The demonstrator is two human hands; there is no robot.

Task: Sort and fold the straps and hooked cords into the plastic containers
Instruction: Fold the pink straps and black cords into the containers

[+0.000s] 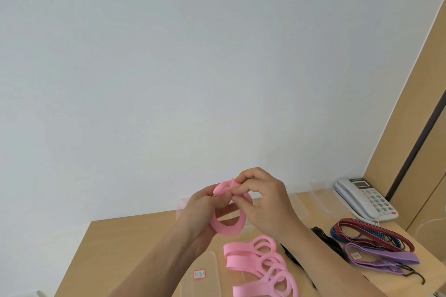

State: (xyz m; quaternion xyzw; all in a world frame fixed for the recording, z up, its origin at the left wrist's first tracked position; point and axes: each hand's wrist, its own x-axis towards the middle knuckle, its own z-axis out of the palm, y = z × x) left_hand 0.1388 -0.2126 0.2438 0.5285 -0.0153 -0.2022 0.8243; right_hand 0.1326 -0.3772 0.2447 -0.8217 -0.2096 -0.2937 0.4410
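Here both raised hands, left hand [205,205] and right hand [263,200], pinch the coiled pink strap [229,224].

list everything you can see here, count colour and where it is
pink strap in hand: 1, pink, coiled into a loop, held above the table
pink straps: several, exact count unclear, pink, looped, lying near the front of the table
red and blue cords: a bundle, count unclear, dark red and blue, right side of the table
purple strap: 1 or more, purple, with a white label, in front of the cords
black strap: at least 1, black, beside the right forearm
clear containers: at least 2, transparent, back of the table
clear lid: 1, transparent, red-edged label, front
telephone: 1, white, far right
table: 1, light wood
left hand: 1, holds the loop
right hand: 1, pinches the strap's end
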